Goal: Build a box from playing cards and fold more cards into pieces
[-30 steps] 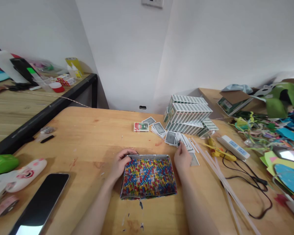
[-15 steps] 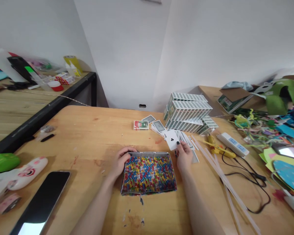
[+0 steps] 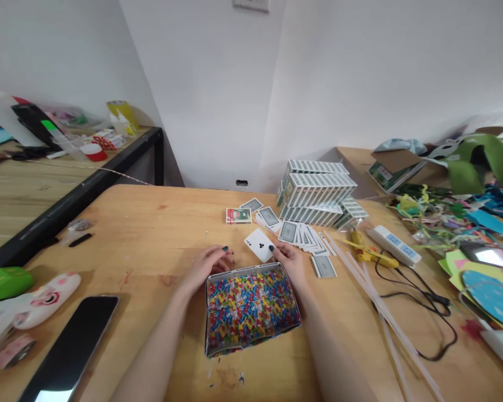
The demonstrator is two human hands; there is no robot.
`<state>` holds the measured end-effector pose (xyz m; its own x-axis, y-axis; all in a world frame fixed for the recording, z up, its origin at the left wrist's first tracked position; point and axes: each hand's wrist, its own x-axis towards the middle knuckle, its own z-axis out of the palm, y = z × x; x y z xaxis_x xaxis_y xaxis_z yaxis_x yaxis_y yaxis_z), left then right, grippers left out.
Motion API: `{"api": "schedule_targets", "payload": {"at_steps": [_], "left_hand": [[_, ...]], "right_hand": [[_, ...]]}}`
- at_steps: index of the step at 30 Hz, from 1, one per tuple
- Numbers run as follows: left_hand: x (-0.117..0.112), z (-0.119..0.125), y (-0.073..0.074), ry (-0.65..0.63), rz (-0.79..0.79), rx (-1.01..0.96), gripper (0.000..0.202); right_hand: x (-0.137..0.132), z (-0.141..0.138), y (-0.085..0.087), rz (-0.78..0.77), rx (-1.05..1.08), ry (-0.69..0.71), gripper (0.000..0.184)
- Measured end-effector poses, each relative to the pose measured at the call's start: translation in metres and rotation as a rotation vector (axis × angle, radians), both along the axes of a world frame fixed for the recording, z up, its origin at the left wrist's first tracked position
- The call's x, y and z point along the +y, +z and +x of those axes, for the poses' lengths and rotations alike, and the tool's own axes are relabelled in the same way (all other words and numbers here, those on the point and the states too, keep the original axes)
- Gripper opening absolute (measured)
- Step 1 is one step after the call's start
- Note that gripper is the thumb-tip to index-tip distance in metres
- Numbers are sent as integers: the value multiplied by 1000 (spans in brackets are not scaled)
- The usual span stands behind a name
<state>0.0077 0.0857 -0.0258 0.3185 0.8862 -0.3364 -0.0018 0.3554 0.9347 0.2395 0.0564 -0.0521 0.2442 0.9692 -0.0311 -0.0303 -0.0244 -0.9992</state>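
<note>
Between my forearms sits a shallow open box (image 3: pixel 251 310), its inside covered in a multicoloured pattern. My right hand (image 3: pixel 291 263), just behind the box's far right corner, pinches an ace of clubs playing card (image 3: pixel 259 244) face up between thumb and fingers. At the far left corner of the box is my left hand (image 3: pixel 209 267), with nothing visible in it and its fingers apart, loosely bent. Beyond the right hand, playing cards (image 3: pixel 304 235) lie fanned face down. A single card (image 3: pixel 324 266) lies nearer, and a card pack (image 3: pixel 238 216) rests behind.
Striped boxes (image 3: pixel 318 190) are stacked at the back. On the right lie a yellow glue gun (image 3: pixel 373 254), a power strip (image 3: pixel 396 245), clear sticks (image 3: pixel 381 304) and a black cable (image 3: pixel 440 321). A phone (image 3: pixel 73 343) and a white toy (image 3: pixel 46 298) are on the left.
My right hand has carried the ace leftward, behind the box. The box has shifted nearer and turned slightly. My left hand's fingers have moved off its rim toward the card.
</note>
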Motion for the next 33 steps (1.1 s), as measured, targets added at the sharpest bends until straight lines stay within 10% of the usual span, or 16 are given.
{"api": "schedule_targets", "payload": {"at_steps": [8,15,22,33], "left_hand": [[21,13,2,-275,156,171,25],[24,14,-11,-204,140,159,23],[23,15,-9,-150,121,103,17],[23,15,-12,-102,88,73,18]], "right_hand": [[19,-14,0,20,-144,115,26],[19,-2,-5,109,-357,-79,25],[21,29,-22,147,-1117,-207,49],[20,33,-26,152,-1273,-199,31]]}}
